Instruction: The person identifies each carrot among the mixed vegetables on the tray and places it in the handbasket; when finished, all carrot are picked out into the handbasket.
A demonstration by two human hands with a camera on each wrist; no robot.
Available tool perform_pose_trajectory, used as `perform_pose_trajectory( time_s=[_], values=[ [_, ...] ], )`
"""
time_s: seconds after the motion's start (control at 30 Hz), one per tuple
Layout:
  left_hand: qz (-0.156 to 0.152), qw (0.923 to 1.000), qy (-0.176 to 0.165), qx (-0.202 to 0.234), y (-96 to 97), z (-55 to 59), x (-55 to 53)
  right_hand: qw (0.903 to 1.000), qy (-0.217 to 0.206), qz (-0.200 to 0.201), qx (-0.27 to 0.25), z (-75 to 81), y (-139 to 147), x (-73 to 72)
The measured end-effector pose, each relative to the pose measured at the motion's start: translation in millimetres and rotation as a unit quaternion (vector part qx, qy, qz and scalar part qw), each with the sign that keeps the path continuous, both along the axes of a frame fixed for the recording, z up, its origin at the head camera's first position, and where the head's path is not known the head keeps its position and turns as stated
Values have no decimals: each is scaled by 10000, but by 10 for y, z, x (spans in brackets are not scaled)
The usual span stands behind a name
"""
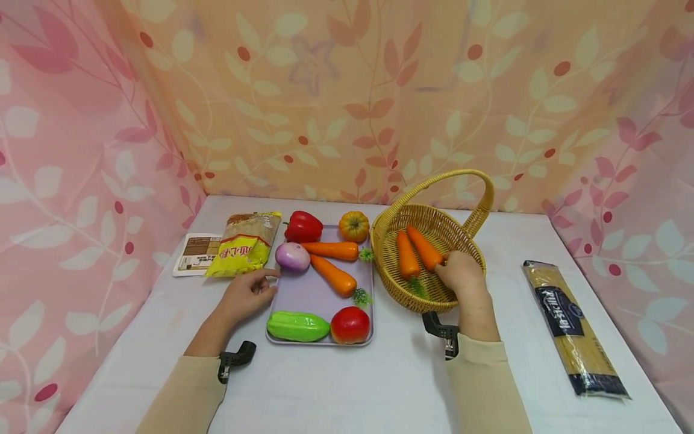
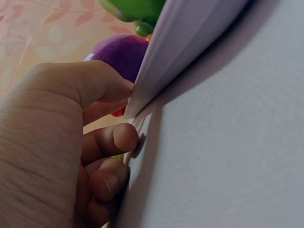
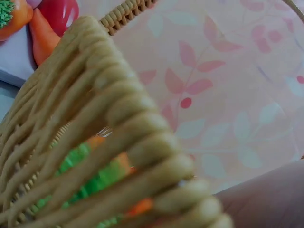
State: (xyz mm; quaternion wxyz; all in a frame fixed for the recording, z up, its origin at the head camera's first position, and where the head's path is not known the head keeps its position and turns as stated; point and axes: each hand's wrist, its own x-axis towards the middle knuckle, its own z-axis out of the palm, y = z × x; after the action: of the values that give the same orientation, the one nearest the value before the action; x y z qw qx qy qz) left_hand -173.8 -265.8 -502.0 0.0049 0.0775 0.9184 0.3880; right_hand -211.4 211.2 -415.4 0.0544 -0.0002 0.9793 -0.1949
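Observation:
My right hand [image 1: 463, 274] reaches into a woven basket [image 1: 393, 289] and grips the lower end of a carrot [image 1: 425, 248]. A second carrot [image 1: 408, 256] lies beside it. The basket wall [image 3: 137, 128] hides my right fingers in the right wrist view, with green carrot tops [image 3: 90, 175] showing through the weave. My left hand [image 1: 249, 295] rests at the left edge of a purple tray [image 1: 314, 295], thumb and forefinger apart. In the left wrist view, a fingertip of this hand [image 2: 52, 109] touches the tray rim [image 2: 147, 76], with the other fingers loosely bent below.
On the tray are two carrots [image 1: 333, 276], a purple onion-like vegetable [image 1: 293, 257], a red pepper [image 1: 303, 227], a small pumpkin [image 1: 354, 226], a green vegetable [image 1: 298, 326] and a red fruit [image 1: 350, 325]. A yellow bag [image 1: 246, 244] lies left, over a flat packet [image 1: 196, 254]; a pasta pack [image 1: 575, 328] lies right.

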Motion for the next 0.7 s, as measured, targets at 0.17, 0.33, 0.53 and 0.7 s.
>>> perform_pose_trajectory(
  time_s=[0.17, 0.33, 0.53, 0.7],
  values=[
    [-41, 10000, 41, -21, 3, -8, -2, 9995, -18, -85, -307, 97, 27, 39],
    [-52, 9999, 84, -17, 2, -3, -4, 9964, 200, -291, -770, 297, 47, 131],
    [-51, 10000, 49, 12, -3, -3, -5, 9895, 862, -398, -1087, 562, 7, 301],
    [-34, 10000, 36, 24, -8, -12, -5, 9815, 1396, -454, -1231, 754, -60, 454]
  ],
)
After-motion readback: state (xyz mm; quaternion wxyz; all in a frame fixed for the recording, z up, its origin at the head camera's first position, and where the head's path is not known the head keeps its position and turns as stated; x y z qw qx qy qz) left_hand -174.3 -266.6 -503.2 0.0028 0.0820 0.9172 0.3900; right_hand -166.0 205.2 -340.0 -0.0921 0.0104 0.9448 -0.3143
